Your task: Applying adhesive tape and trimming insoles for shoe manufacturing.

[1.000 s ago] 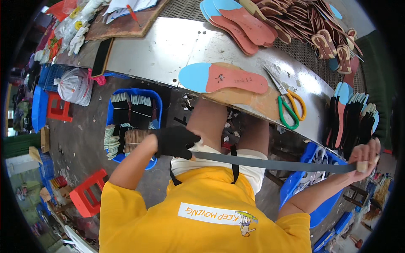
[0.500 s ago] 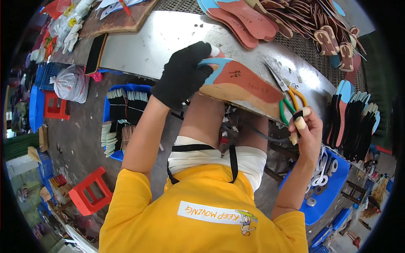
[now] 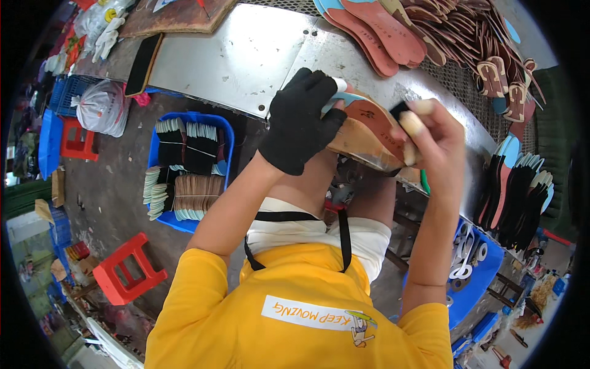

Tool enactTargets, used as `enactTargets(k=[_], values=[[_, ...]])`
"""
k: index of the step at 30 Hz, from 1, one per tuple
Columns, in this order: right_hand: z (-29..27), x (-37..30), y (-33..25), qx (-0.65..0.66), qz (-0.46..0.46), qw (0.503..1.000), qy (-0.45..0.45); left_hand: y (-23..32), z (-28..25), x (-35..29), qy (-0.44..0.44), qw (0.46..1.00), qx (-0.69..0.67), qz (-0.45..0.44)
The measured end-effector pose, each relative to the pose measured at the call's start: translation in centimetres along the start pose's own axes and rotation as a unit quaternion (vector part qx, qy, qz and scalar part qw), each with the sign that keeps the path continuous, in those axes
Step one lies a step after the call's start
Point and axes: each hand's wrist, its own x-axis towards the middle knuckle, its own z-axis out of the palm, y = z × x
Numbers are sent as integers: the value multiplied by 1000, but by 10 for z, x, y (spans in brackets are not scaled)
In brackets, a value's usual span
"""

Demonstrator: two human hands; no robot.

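Observation:
My left hand [image 3: 302, 123], in a black glove with a white-covered fingertip, grips an insole [image 3: 376, 123] by its pale blue end. The insole is reddish-brown on top with dark handwritten marks, and is held tilted over the edge of the metal table [image 3: 239, 55]. At its other end my right hand [image 3: 433, 135] is closed, with pale covers on several fingers. A small black piece [image 3: 399, 111], perhaps a strip, shows at its fingertips against the insole's edge. Scissors lie behind that hand, with only a green handle [image 3: 424, 181] showing.
More insoles [image 3: 387, 40] and a big heap of brown ones [image 3: 455, 31] lie at the far right. Black insoles [image 3: 519, 190] stand bundled at the table's right end. Blue bins [image 3: 230, 147] with stacked pieces and tape rolls [image 3: 482, 251] flank my legs. A red stool [image 3: 129, 270] stands left.
My left hand has moved right with the insole. My right hand has risen from beside the scissors to the insole's end, bringing the black piece against its edge. The scissors are now mostly hidden.

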Motion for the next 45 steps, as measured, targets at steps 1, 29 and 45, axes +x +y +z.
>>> enactTargets(k=[1, 29, 45], values=[[2, 7, 6, -3, 0, 1000, 1, -1, 1, 1, 7, 999, 6, 42], [-2, 38, 17, -152, 16, 987, -50, 2, 9, 20, -69, 994, -58, 56], [14, -5, 29, -391, -158, 897, 135, 11, 12, 27, -105, 984, -26, 139]])
